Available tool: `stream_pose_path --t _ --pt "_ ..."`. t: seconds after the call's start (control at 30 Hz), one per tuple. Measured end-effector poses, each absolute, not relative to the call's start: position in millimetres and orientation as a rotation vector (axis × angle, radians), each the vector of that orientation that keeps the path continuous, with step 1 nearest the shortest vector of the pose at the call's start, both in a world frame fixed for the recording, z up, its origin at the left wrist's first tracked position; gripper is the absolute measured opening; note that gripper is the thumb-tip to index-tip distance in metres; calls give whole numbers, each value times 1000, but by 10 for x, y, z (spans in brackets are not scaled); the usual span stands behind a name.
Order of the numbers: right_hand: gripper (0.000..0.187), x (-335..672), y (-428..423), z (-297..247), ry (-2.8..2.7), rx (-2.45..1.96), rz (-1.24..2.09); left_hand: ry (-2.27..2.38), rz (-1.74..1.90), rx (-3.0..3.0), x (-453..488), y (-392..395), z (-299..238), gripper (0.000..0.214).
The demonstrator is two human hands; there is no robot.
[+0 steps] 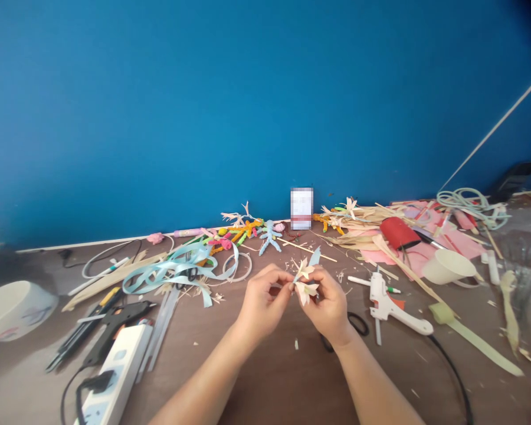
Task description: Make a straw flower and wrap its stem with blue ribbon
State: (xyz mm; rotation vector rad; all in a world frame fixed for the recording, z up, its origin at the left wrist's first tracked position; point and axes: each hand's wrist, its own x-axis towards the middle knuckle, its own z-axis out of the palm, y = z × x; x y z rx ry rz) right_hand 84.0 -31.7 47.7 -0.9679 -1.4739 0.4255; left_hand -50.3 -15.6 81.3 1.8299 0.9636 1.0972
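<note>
Above the middle of the table, my hands meet around a small spray of cream-coloured handmade flowers (307, 291). My left hand (261, 301) pinches the spray at its stem side, thumb and forefinger pressed together. From the right, my right hand (330, 307) has its fingers closed around the flowers' other side. A light blue strip (315, 256) sticks up between the hands; its lower end is hidden by petals and fingers. Just right of my right hand lies a white glue gun (383, 298), its black cable running toward the front edge.
At left are a black glue gun (115, 330), a white power strip (121, 360), clear glue sticks (163, 327), a white bowl (20, 310) and tangled light blue ribbon (159, 273). To the right lie a red roll (398, 234), a white cup (449, 267) and green ribbon (482, 345). A blue wall (265, 106) stands behind.
</note>
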Motion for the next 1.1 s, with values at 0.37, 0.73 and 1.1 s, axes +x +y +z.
stream_pose_path --t 0.37,0.73,1.1 --pt "15 835 -299 469 -1484 -990 408 952 1079 1928 -510 -147 807 11" --pt "12 860 -309 508 -1525 -957 412 1041 992 1803 -492 -130 817 11" --pt "7 896 -282 517 -1593 -1046 486 955 894 1298 -468 -61 700 12"
